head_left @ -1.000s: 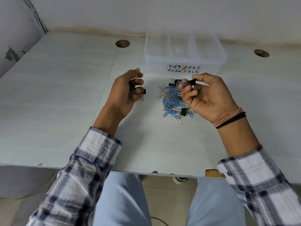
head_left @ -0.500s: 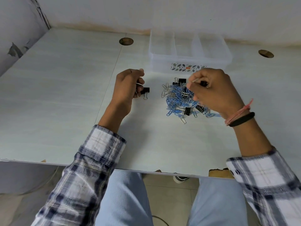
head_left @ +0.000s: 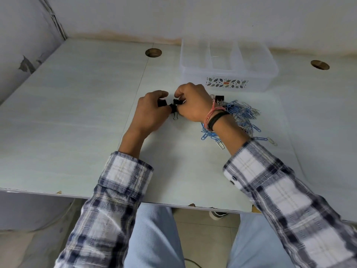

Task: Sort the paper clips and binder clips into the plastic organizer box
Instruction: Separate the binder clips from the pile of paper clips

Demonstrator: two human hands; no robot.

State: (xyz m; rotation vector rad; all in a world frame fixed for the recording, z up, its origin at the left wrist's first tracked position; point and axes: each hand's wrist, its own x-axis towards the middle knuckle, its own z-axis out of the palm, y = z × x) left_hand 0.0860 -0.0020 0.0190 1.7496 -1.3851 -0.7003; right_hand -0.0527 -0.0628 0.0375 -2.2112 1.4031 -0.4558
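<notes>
Curled fingers (head_left: 179, 93) of the right hand (head_left: 193, 103) pinch a small black binder clip (head_left: 176, 102) just left of the frame's centre, and the left hand (head_left: 152, 111), knuckles up, closes its own fingers (head_left: 162, 93) round another black binder clip (head_left: 161, 103). The two hands meet almost fingertip to fingertip over the pale table (head_left: 77, 105). A third black clip (head_left: 173, 111) sits between them, its wire handle lying on the table below; which hand holds it I cannot tell.

To the right of the right wrist lies the heap of blue paper clips (head_left: 241, 115), spread across the centre-right of the frame, partly hidden by the forearm. One more black binder clip (head_left: 219, 98) stands at the heap's upper edge, beside the wrist. A few silver paper clips (head_left: 271, 140) trail off the heap's lower right.

Above the heap, in the upper right, sits the clear plastic organizer box (head_left: 228, 82), divided into compartments, a leaf pattern on its front wall. It stands apart from the heap.

The right wrist wears a pink thread and a black band (head_left: 216, 118). Both arms have plaid sleeves (head_left: 123, 180). Two round holes (head_left: 153, 53) pierce the table's far side.
</notes>
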